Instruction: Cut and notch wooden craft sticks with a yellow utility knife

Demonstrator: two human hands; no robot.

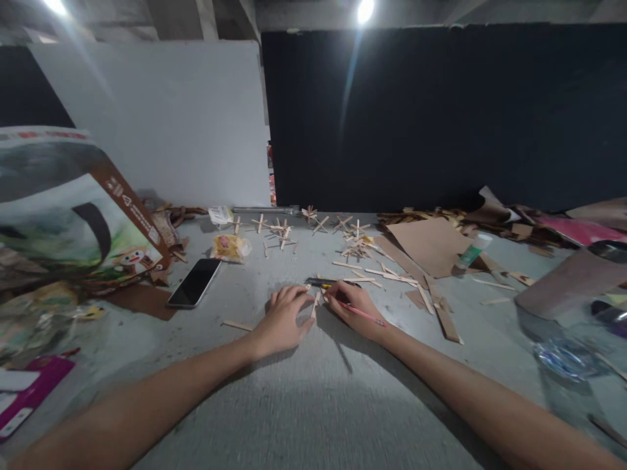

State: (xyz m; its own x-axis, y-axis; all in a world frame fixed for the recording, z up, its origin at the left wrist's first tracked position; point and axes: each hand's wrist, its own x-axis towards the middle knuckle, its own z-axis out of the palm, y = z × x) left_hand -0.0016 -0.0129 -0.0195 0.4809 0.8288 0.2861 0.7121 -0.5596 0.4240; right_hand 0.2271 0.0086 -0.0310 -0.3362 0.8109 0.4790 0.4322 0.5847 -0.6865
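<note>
My right hand (356, 305) grips a red pencil (365, 315), its tip end down by the table. My left hand (285, 318) rests on the table with thumb and forefinger on a short flat wooden stick (316, 304), steadying it just left of the pencil. Behind both fingertips lies a utility knife (319, 282) with black and yellow parts. A single loose stick (238, 325) is left of my left hand. Farther back, several sticks are joined into crosses and star shapes (284, 232), and more loose sticks (392, 277) are scattered behind my right hand.
A phone (194, 283) and a yellow packet (230, 248) lie to the left, beside a large printed bag (83, 215). Brown cardboard (426, 247), a glue stick (474, 250), a cylindrical container (571, 281) and a clear tape roll (565, 358) occupy the right. Dark panels (441, 117) stand behind.
</note>
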